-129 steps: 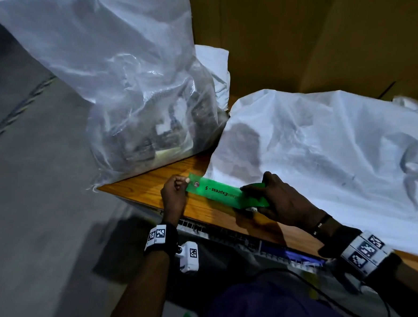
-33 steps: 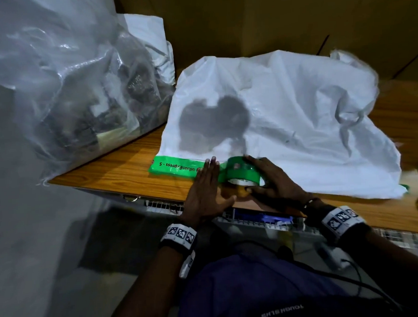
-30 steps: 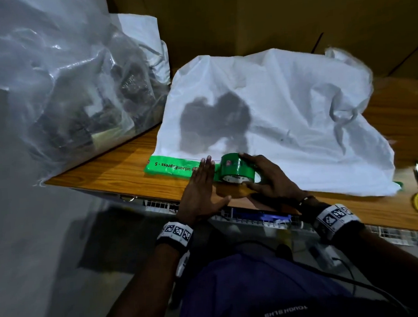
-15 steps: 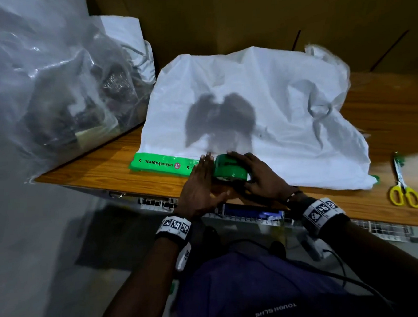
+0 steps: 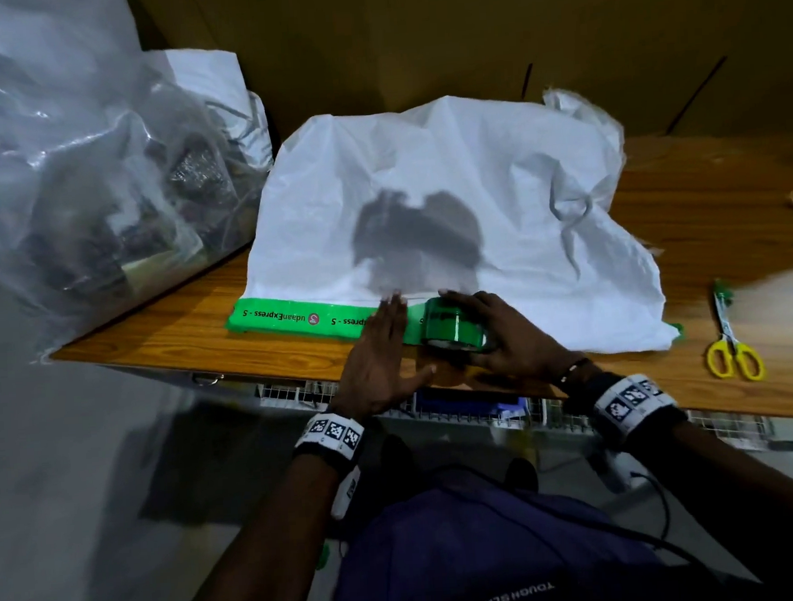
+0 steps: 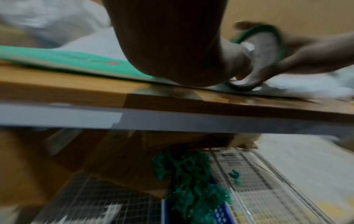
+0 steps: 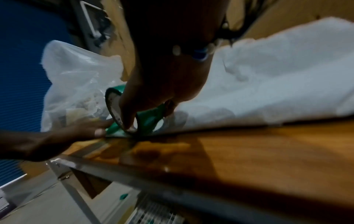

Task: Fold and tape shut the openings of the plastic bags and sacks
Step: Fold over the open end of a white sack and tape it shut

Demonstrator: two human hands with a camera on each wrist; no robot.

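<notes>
The head view looks steeply down on the table (image 5: 164,324). Both wrist views sit low at its edge, close in, sharing the tape roll (image 6: 262,50) near 12 o'clock.

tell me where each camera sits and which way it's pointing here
Head: worn on the head, looking forward and down at the white sack on the wooden table; both forearms, the left hand, the right hand and the lap show.
Left wrist: under the left wrist at the table edge, looking along the left hand towards the green tape roll.
Right wrist: under the right wrist, looking along the right hand towards the clear bag.
Shared: all three show the tape roll and both hands.
</notes>
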